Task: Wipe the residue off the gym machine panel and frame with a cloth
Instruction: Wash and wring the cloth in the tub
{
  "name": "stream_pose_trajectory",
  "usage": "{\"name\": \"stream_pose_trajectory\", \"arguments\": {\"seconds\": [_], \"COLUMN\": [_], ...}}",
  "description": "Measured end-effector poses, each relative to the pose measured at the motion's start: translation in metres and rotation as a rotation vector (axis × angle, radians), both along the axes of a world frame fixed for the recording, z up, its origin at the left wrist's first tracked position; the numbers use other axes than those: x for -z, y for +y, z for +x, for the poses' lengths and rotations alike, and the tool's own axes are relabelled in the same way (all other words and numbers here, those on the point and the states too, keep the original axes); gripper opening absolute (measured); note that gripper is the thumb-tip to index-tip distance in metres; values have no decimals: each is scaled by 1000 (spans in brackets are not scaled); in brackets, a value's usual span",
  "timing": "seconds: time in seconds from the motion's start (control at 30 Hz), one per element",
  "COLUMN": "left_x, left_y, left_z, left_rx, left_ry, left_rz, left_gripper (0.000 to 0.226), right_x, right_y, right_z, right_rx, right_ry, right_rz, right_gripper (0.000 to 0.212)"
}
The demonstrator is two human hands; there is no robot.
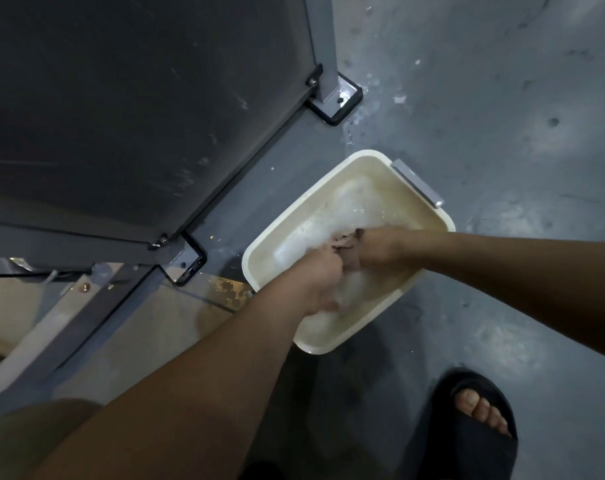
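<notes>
Both hands are down in a cream plastic basin (370, 161) of foamy water on the floor. My left hand (316, 275) and my right hand (380, 249) grip a small dark brown cloth (346, 245) between them, just above the suds. Most of the cloth is hidden inside the two fists. The dark machine panel (131, 109) fills the upper left, streaked with pale residue. Its grey frame post (323, 46) runs down the panel's right edge to a bolted foot bracket (339, 102).
A second foot bracket (186, 261) sits left of the basin. The grey floor (484, 98) is wet with splashes near the basin and bracket. The basin has a grey handle (417, 183) on its far side. My foot in a black slipper (474, 424) stands at lower right.
</notes>
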State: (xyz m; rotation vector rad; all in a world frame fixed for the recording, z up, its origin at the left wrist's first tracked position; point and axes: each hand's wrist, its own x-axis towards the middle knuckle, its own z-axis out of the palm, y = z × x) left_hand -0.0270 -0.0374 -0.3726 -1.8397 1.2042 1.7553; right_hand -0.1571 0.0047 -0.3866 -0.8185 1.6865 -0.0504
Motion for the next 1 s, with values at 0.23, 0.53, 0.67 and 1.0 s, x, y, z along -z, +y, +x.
{"name": "stream_pose_trajectory", "arguments": {"seconds": [0.23,0.53,0.67,1.0], "left_x": [-40,-85,-76,-56], "left_y": [-14,-27,-32,-39], "left_z": [1,-4,-7,1], "left_rx": [800,112,-158,199], "left_ry": [18,361,475,184], "left_rz": [-375,-196,-15,-322], "left_gripper": [69,14,27,30], "right_x": [-31,-39,-31,-35], "right_y": [-2,12,21,12], "right_z": [-19,-32,-22,-27], "right_rx": [201,526,624,479], "right_ry": [-643,-482,-542,-775], "right_rz": [-57,-216,-108,-105], "right_gripper": [43,39,21,41]}}
